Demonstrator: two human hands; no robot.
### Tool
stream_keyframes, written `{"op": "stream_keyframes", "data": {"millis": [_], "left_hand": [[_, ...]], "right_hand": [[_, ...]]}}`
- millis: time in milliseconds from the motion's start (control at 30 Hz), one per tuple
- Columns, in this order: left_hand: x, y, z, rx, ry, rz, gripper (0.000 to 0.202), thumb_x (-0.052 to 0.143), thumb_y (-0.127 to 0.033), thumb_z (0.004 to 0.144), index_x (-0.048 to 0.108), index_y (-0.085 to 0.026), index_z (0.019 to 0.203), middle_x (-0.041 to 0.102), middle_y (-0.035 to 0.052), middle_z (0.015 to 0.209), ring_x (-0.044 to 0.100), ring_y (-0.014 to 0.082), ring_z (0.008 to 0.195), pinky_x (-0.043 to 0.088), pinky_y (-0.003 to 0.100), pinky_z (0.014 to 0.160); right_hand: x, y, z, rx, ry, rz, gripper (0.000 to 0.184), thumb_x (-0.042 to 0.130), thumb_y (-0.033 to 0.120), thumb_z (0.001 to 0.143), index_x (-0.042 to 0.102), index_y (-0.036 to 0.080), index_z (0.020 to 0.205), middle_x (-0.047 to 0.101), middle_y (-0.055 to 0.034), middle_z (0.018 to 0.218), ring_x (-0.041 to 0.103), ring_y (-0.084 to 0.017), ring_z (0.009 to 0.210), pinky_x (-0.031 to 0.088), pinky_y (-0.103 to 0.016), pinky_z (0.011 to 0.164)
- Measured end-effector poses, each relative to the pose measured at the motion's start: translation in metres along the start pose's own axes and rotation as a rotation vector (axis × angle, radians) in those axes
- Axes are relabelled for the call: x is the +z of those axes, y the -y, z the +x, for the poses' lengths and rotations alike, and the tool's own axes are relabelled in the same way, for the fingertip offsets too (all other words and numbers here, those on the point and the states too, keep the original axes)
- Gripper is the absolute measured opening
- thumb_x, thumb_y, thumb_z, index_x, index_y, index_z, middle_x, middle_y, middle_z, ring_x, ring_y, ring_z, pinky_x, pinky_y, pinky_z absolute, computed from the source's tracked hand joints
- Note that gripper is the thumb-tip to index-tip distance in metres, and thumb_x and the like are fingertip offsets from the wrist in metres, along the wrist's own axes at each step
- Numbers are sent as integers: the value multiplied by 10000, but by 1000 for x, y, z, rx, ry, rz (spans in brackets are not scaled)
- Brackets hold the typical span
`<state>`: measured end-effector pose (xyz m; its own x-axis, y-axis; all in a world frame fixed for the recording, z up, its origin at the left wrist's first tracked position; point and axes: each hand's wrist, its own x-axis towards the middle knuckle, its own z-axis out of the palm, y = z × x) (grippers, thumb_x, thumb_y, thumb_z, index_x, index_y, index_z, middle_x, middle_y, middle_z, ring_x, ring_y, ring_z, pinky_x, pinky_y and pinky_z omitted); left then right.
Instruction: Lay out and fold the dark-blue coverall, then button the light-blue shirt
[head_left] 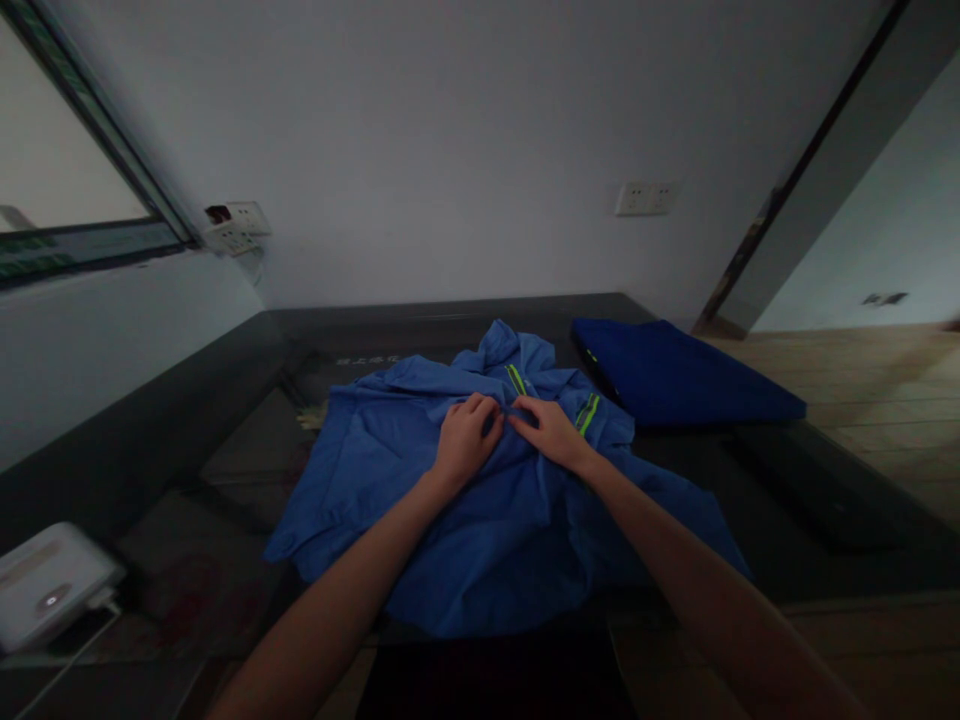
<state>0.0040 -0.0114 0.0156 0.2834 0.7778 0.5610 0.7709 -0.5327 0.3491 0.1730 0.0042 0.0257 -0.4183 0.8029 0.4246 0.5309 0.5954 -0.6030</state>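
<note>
A blue work shirt (480, 520) with yellow-green reflective strips lies rumpled on a dark glass table (225, 470). My left hand (466, 435) and my right hand (551, 430) meet at the middle of the shirt's chest. The fingers of both hands are curled and pinch the fabric where the front edges come together. What lies between the fingertips is too small to make out.
A folded dark blue garment (675, 375) lies at the table's back right. A white device (45, 585) with a cable sits at the front left corner. Wall sockets (645, 198) are behind, a window is at left, and wooden floor (885, 390) is at right.
</note>
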Motion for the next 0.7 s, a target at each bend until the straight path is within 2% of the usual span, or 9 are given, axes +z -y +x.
{"op": "stream_keyframes", "data": {"millis": [200,333,467,700], "left_hand": [[-2,-2,-1,5,-3,-17,83,490,-245,880,552,-213,835,594,28,862,566,194,844,417,322,796],[-1,-4,0,-23,-11,-249,64,503,-233,872,546,-201,908,614,38,917,578,188,892,443,308,809],[0,-3,3,-122,-3,-488,227,549,-185,826,534,-198,1052,638,34,1013,592,178,937,457,308,861],[-1,1,7,-172,55,-532,184,558,-200,816,613,-188,990,677,25,953,613,190,879,475,306,805]], "right_hand": [[-1,-2,1,0,15,81,132,512,260,850,561,179,758,591,0,701,540,-152,668,367,-248,624],[-2,-8,3,20,-5,79,127,520,266,842,579,169,785,589,-1,701,540,-154,662,364,-248,614],[-3,-9,2,21,-6,82,142,500,277,859,580,175,800,607,-4,726,555,-158,688,377,-248,629],[-6,-1,1,-31,-13,51,140,478,270,874,577,185,825,623,-18,778,581,-172,754,395,-261,686]]}}
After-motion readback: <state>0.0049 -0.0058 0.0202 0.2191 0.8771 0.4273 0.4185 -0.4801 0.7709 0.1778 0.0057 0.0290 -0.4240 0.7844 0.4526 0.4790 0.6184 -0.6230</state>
